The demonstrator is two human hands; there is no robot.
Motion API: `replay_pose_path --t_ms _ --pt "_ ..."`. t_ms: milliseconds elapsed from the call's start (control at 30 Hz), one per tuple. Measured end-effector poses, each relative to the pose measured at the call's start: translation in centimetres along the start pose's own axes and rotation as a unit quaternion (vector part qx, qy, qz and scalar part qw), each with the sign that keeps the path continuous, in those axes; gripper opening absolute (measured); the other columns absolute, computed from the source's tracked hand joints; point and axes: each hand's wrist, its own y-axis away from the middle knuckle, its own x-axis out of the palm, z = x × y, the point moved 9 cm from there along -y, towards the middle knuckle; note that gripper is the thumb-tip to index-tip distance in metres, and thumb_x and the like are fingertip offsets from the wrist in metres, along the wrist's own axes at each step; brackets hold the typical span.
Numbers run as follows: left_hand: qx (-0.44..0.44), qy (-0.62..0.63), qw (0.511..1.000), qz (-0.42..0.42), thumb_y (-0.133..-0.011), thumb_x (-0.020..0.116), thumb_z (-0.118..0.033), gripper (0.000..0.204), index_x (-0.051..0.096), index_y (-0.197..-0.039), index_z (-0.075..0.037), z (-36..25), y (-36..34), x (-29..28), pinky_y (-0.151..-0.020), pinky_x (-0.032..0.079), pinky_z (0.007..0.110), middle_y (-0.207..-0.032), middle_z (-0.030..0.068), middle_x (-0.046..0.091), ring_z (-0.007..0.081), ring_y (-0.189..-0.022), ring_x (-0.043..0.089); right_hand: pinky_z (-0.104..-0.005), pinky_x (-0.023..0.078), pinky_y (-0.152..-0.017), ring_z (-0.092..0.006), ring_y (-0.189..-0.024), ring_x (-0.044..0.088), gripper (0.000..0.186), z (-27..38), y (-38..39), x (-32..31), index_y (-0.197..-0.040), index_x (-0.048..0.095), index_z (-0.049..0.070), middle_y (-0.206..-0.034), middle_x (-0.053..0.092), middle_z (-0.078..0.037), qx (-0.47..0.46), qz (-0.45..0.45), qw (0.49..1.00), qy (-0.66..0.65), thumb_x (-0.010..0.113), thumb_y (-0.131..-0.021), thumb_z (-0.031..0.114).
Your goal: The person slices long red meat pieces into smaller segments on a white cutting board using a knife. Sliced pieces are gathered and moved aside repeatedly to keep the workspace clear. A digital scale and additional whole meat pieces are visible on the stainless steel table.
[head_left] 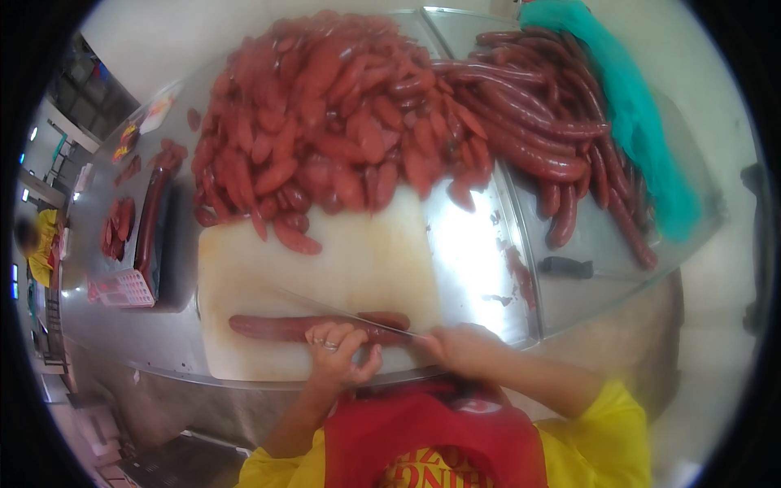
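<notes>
- Over the board (pixel 244 264), from the head camera, we see the left hand (pixel 340 356) with fingers curled onto the near side of one sausage (pixel 272 328), probably to steady it against rolling.
- To its right, the right hand (pixel 457 348) is closed around a knife (pixel 342 311), whose blade slants across the sausage, pointing up-left; we take that slant to be for long, oblique cuts.
- The sausage lies crosswise near the board's front edge, likely for easy reach; one shorter piece (pixel 382 317) sits against its far side, by the blade.
- Beyond the board we find one heap of slices (pixel 325 122), too many to count, perhaps massed there to leave cutting room.
- On the right lies one pile of whole sausages (pixel 537 122), well over a dozen, beside one teal bag (pixel 651 154), possibly their wrapping.
- Below that pile we count a second knife by its black handle (pixel 567 267), seemingly set aside as a spare.
- At left we count one basket (pixel 126 286) and one long sausage (pixel 153 215); whether it lies inside we cannot tell.
</notes>
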Motion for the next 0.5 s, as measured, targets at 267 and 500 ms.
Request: replay_pose_path --t_ms 267,500 --pt "0.004 0.018 1.000 0.002 -0.061 0.077 -0.017 0.030 0.061 -0.086 -0.012 0.4 -0.2 0.2 -0.084 0.038 0.041 -0.094 0.0050 0.053 0.0268 -0.093 0.049 -0.0512 0.051 -0.057 -0.0444 -0.061 0.063 0.057 -3.9 9.3 -2.1 -0.083 0.060 0.003 -0.062 0.062 -0.021 0.078 0.019 0.996 -0.038 0.042 -0.099 0.054" --pt "-0.006 0.028 1.000 -0.001 -0.061 0.078 -0.015 0.030 0.062 -0.086 -0.013 0.7 0.1 0.2 -0.083 0.039 0.040 -0.094 0.0047 0.055 0.0263 -0.092 0.050 -0.0494 0.053 -0.060 -0.0429 -0.065 0.066 0.057 -4.7 12.0 -2.0 -0.087 0.062 0.001 -0.066 0.064 -0.023 0.124 0.011 0.992 0.031 0.041 -0.100 0.053"
